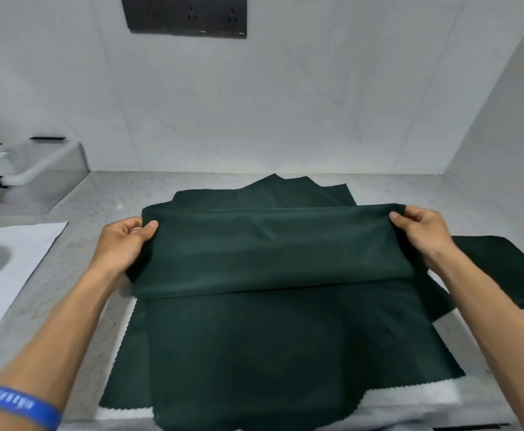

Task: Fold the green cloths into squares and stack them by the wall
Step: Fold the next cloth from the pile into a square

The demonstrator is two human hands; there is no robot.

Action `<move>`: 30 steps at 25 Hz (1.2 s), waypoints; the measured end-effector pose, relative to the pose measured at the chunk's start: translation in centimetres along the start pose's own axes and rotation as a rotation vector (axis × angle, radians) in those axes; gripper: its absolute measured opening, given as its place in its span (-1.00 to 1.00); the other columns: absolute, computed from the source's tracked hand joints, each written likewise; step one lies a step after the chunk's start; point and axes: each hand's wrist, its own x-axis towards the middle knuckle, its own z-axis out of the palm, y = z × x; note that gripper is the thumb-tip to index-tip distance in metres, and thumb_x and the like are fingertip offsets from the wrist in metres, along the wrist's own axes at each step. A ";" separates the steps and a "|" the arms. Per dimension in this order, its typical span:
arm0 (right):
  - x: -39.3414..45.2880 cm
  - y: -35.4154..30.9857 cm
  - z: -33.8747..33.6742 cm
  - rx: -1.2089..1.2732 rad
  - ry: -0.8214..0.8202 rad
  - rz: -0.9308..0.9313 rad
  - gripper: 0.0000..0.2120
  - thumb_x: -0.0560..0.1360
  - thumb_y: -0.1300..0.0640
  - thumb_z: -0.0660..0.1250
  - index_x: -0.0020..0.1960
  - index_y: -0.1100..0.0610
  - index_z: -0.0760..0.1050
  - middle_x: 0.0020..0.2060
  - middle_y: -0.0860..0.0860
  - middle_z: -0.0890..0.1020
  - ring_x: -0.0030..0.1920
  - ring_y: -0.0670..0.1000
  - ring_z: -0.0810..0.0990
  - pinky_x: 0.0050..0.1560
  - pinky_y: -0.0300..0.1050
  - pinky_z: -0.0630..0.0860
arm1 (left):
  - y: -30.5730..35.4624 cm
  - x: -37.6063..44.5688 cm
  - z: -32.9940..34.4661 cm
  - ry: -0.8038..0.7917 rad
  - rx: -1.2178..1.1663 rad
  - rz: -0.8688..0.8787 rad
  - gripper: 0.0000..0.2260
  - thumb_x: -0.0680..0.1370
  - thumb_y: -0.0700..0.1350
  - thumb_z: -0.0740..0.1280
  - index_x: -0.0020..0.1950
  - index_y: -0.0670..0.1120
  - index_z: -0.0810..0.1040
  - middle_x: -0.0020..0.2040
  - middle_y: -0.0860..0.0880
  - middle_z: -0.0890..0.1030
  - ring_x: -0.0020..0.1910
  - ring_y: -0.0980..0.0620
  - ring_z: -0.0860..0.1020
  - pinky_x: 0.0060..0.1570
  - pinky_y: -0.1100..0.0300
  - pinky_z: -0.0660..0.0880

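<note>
Two hands work one green cloth (270,247) on the counter (105,197). The left hand (124,241) pinches its left end and the right hand (422,234) pinches its right end, so the fold stretches between them. It lies on a pile of spread cloths (254,353); their number is unclear. One folded cloth (509,269), right of the pile, is cut off by the frame edge.
</note>
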 end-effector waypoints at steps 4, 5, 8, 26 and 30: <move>3.2 3.3 2.8 -0.215 0.072 0.029 -0.68 0.52 0.09 0.41 -0.35 0.17 0.46 -0.43 0.02 0.51 -0.45 -0.09 0.43 -0.40 -0.25 0.40 | -3.2 3.4 1.5 0.053 0.177 -0.024 -0.72 0.51 0.03 0.44 -0.23 -0.15 0.50 -0.27 -0.07 0.56 -0.29 -0.02 0.48 -0.22 0.13 0.44; 3.5 3.8 3.0 -0.291 0.092 0.019 -0.67 0.51 0.05 0.42 -0.35 0.18 0.47 -0.43 0.01 0.50 -0.42 -0.05 0.44 -0.35 -0.20 0.41 | -3.5 3.5 1.7 0.087 0.205 -0.017 -0.76 0.51 0.04 0.43 -0.19 -0.11 0.54 -0.23 -0.04 0.59 -0.24 -0.03 0.52 -0.15 0.10 0.47; 3.9 4.1 3.1 -0.388 0.093 0.066 -0.89 0.44 0.06 0.44 -0.16 0.10 0.59 -0.26 -0.04 0.64 -0.22 0.00 0.58 -0.07 -0.11 0.52 | -2.9 3.4 1.7 0.076 0.331 -0.018 -0.78 0.50 0.02 0.43 0.11 0.04 0.55 -0.09 0.02 0.63 -0.08 0.00 0.60 0.05 0.05 0.54; -11.3 -0.1 16.6 -0.881 -0.426 -0.864 -0.42 0.54 -0.14 0.00 0.35 0.17 0.48 0.37 0.13 0.51 0.36 0.16 0.47 0.33 0.11 0.39 | -1.6 -14.9 6.2 -0.226 -0.841 -0.733 -0.65 0.57 -0.08 0.28 0.24 -0.30 0.49 0.14 -0.31 0.64 0.14 -0.25 0.61 0.20 -0.09 0.49; -15.2 -0.2 20.7 -1.021 -0.676 -0.693 -0.33 0.57 -0.18 -0.25 0.59 0.11 0.02 0.59 0.03 0.05 0.58 0.05 -0.03 0.54 0.05 -0.06 | 0.0 -14.8 8.0 0.227 -0.006 0.196 -0.82 0.60 -0.20 0.26 0.15 -0.11 0.59 0.17 -0.11 0.63 0.11 0.02 0.58 0.24 0.11 0.46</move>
